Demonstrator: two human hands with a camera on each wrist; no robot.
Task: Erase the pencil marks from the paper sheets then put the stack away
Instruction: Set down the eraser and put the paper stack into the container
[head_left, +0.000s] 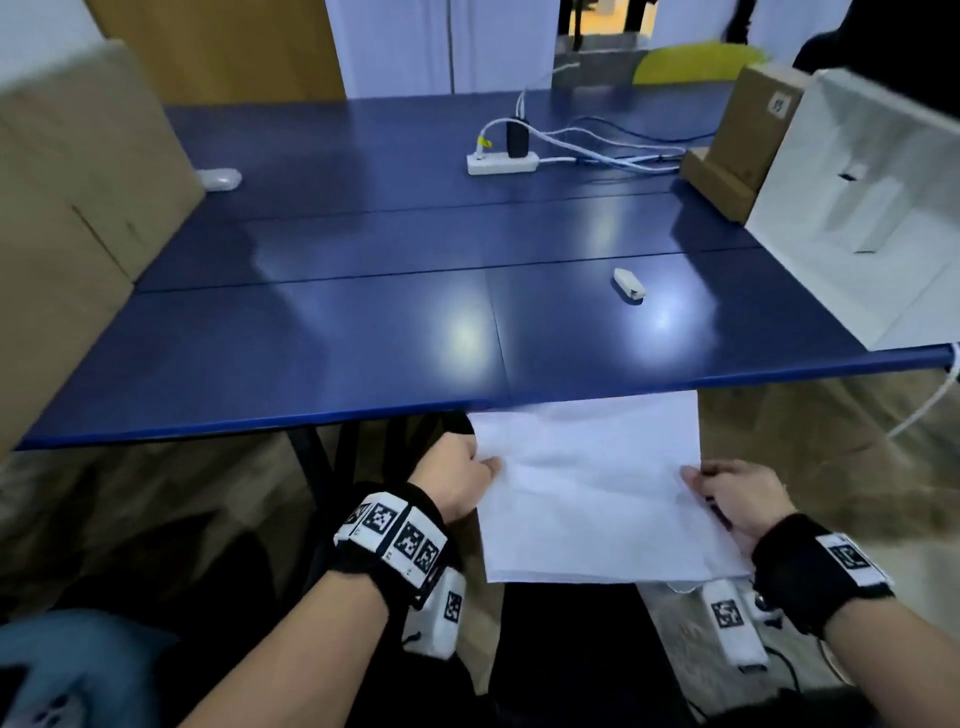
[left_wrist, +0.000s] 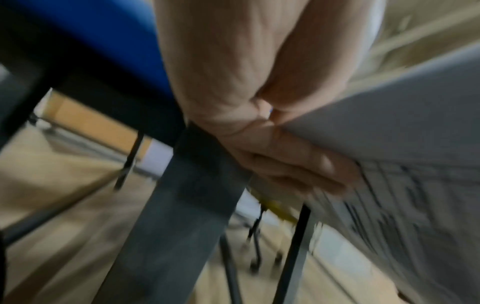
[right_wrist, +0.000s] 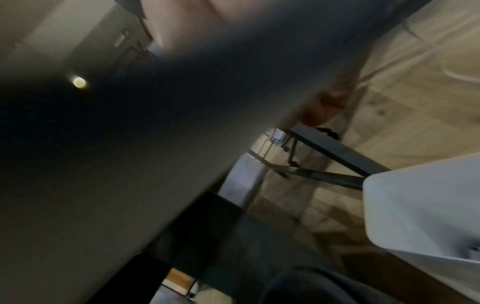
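A stack of white paper sheets (head_left: 587, 493) hangs in the air just below the near edge of the blue table (head_left: 363, 322), its far end tucked under that edge. My left hand (head_left: 462, 483) grips the stack's left edge, thumb on top. My right hand (head_left: 727, 493) grips the right edge the same way. In the left wrist view my fingers (left_wrist: 285, 164) curl under the paper stack (left_wrist: 389, 123), whose underside shows printed lines. The right wrist view is mostly filled by the dark, blurred underside of the paper stack (right_wrist: 155, 144). A white eraser (head_left: 628, 285) lies on the table, right of centre.
A white box (head_left: 857, 208) stands on the table's right side, with a brown cardboard box (head_left: 737, 140) behind it. A large cardboard box (head_left: 67, 208) fills the left. A white power strip (head_left: 501, 163) with cables sits at the back. Table legs (left_wrist: 182, 205) stand below.
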